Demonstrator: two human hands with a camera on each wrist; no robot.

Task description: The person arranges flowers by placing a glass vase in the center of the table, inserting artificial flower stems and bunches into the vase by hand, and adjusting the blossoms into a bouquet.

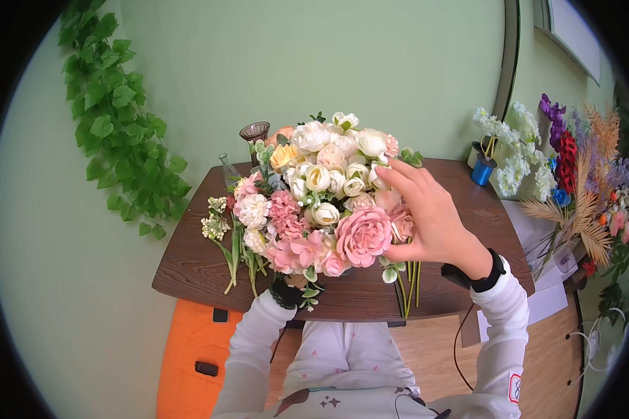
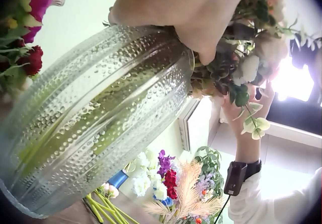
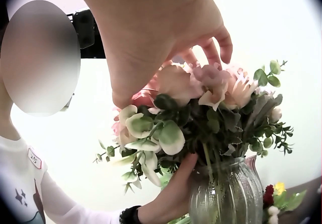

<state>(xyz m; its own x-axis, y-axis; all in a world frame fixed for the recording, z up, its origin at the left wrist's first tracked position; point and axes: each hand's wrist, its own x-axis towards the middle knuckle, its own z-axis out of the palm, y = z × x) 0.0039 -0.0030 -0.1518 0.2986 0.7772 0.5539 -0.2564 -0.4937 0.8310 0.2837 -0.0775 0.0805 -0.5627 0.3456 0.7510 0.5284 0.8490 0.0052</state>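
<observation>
Gripping the clear ribbed glass vase [image 2: 103, 98] at its neck, the left hand [image 2: 178, 5] is largely hidden below the blossoms in the head view. Its grip is narrow and curled around the glass just under the flower heads. The vase stands at the near middle of the counter [image 1: 189, 272], with green stems inside; whether its base touches the counter cannot be told. The bouquet [image 1: 318, 178] fills the vase mouth: white blooms at the far side, pink blooms at the near side.

The right hand [image 1: 433, 216] is positioned at the right side of the bouquet. Its grip is wide, with fingers spread over the upper blooms and the thumb beside the large pink rose [image 1: 363, 236]; the exact contact with the petals cannot be told.

Adjacent items: a brown glass vase [image 1: 254, 130] at far left; a white berry cluster [image 1: 215, 225] at left; loose green stems [image 1: 410, 290] at near right; a blue cylinder [image 1: 482, 172] at far right, near the white blossom sprays [image 1: 510, 181]. A leafy vine [image 1: 119, 126] hangs on the wall at left.
</observation>
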